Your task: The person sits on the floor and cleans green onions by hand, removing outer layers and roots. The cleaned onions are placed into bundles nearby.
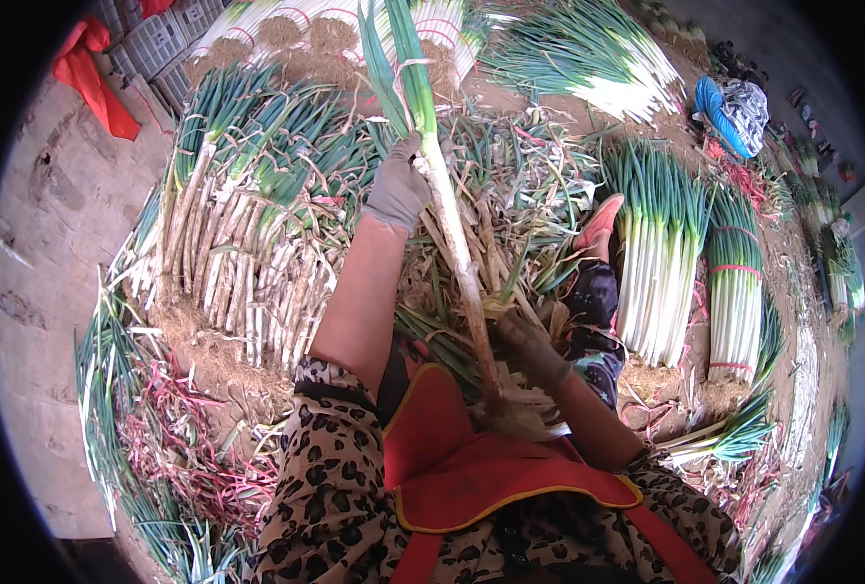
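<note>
A long green onion (458,241) slants across the middle, its green leaves at the top and its root end down by my red apron (447,452). My left hand (401,182), in a grey glove, grips it where the white stalk meets the leaves. Beside the lower stalk is my right hand (531,350), gloved and partly in shadow; loose outer leaves lie at its fingers, and its exact hold cannot be made out. Untrimmed green onions with brown skins (235,255) lie in a pile at the left. Peeled leaf scraps (534,175) cover the ground ahead.
Clean white-stalked green onions (662,270) lie to the right, beside a tied bundle (735,292). More tied bundles (279,29) and a loose heap (600,58) lie at the far side. Plastic crates (151,47), a red cloth (96,80) and pink ties (184,438) lie at the left.
</note>
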Demonstrator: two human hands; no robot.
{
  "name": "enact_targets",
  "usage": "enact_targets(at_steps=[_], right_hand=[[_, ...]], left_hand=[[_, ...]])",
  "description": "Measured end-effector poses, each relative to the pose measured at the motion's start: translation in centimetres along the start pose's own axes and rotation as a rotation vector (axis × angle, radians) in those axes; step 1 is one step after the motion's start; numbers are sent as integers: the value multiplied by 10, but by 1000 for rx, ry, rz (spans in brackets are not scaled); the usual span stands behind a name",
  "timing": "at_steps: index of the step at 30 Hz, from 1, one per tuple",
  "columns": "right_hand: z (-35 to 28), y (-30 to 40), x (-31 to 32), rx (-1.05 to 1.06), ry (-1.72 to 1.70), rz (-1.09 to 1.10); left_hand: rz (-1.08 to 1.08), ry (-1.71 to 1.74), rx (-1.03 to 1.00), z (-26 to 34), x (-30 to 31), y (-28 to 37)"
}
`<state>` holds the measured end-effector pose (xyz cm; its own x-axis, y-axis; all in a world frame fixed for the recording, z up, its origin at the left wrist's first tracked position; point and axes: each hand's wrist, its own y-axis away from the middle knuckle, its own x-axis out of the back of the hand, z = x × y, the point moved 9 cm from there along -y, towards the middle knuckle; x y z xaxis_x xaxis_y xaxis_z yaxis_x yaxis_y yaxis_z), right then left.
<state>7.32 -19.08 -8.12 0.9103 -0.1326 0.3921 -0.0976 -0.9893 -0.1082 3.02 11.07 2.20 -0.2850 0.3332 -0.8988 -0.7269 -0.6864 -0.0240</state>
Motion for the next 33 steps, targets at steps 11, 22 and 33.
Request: enact_targets(at_steps=[11,22,33], right_hand=[[-46,22,-14,-452,-799,21],[-118,-46,69,-47,-549,295],[-101,-52,70,-52,-507,374]], left_hand=[[-84,-73,-20,-1,-18,13],[-150,-641,265,-145,-75,61],[41,-907,-70,-24,-40,19]])
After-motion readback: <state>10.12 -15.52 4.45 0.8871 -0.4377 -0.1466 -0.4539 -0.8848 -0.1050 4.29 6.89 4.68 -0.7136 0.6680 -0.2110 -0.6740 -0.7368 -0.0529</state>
